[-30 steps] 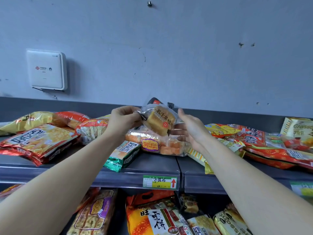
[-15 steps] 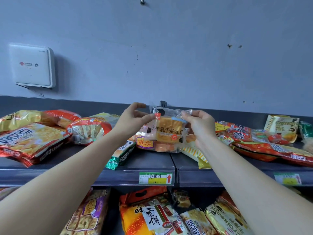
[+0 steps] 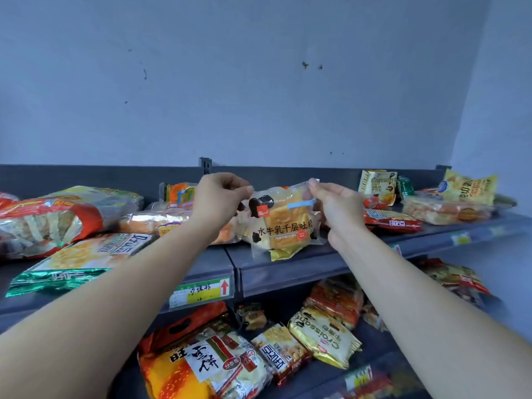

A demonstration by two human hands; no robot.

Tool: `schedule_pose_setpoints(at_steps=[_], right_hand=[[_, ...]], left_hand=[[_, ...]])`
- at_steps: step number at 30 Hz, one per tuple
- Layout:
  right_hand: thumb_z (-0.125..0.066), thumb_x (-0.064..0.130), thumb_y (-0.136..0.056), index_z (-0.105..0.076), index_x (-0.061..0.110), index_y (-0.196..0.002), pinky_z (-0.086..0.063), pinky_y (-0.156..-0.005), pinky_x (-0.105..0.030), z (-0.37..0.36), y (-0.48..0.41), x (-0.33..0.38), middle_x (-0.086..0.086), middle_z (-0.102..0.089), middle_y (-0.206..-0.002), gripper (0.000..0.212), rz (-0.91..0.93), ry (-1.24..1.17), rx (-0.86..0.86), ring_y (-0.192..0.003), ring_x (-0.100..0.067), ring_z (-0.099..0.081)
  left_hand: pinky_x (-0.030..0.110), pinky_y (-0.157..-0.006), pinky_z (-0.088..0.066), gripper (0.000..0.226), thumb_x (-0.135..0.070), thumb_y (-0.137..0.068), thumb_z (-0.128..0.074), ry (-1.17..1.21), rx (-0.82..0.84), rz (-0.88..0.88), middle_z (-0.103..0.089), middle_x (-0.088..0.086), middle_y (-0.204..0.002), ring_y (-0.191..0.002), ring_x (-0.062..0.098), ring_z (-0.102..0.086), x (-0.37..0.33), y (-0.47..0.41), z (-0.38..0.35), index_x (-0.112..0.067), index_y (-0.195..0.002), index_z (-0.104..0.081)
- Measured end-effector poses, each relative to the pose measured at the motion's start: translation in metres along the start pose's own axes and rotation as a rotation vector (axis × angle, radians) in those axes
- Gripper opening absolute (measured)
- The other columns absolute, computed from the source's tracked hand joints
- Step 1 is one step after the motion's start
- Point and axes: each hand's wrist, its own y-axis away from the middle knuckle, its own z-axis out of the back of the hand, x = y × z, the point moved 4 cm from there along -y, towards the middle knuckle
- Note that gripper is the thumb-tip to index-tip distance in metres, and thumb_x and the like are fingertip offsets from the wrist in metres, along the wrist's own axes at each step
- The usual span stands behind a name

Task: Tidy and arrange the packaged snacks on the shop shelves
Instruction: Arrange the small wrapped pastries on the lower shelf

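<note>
The toast packet [image 3: 283,223] stands at the centre of the upper shelf [image 3: 302,262], held at its top corners between both hands; snack bags [image 3: 57,220] lie at 9 o'clock, more packets [image 3: 449,208] at 3 o'clock; the lower shelf's croissant bag [image 3: 325,338] sits at 6 o'clock, beneath.

Bare grey wall [image 3: 259,96], green-yellow price tag [image 3: 200,292] with red arrow.

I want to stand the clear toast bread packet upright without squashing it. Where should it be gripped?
By the flat top seam of the toast bread packet, one corner per hand, coming from above: left hand and right hand pinch there now, clear of the soft loaf.
</note>
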Motion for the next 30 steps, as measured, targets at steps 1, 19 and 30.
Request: schedule_pose_setpoints(at_steps=[1,19,30], right_hand=[[-0.071,0.026,-0.087,-0.070,0.015,-0.069,-0.044,-0.060,-0.028,0.012,-0.001,0.000,-0.001,-0.073,-0.080,0.020,0.005,0.004,-0.035,-0.078,-0.020,-0.060],[-0.072,0.022,-0.086,-0.065,0.018,-0.068,-0.036,-0.050,-0.026,0.294,-0.039,-0.016,-0.002,-0.071,-0.076,0.020,-0.130,0.139,-0.325,-0.069,-0.017,-0.056],[-0.069,0.020,-0.089,-0.068,0.013,-0.072,-0.041,-0.051,-0.027,0.414,-0.077,-0.065,-0.006,-0.072,-0.074,0.018,-0.290,0.191,-0.223,-0.069,-0.023,-0.057]], left_hand=[[0.023,-0.049,-0.043,0.009,-0.010,-0.085,-0.070,0.009,0.013,-0.006,-0.065,0.006,-0.072,-0.055,0.015,-0.054,-0.002,0.002,-0.012,-0.011,-0.076,-0.068],[0.030,-0.052,-0.054,0.015,-0.018,-0.088,-0.069,-0.014,0.397,0.038,-0.070,0.007,-0.075,-0.058,0.019,-0.065,-0.033,0.076,-0.288,-0.008,-0.077,-0.069],[0.038,-0.058,-0.060,0.017,-0.012,-0.091,-0.065,0.096,0.460,0.407,-0.063,0.010,-0.084,-0.069,0.026,-0.065,0.013,0.110,-0.428,-0.008,-0.074,-0.060]])
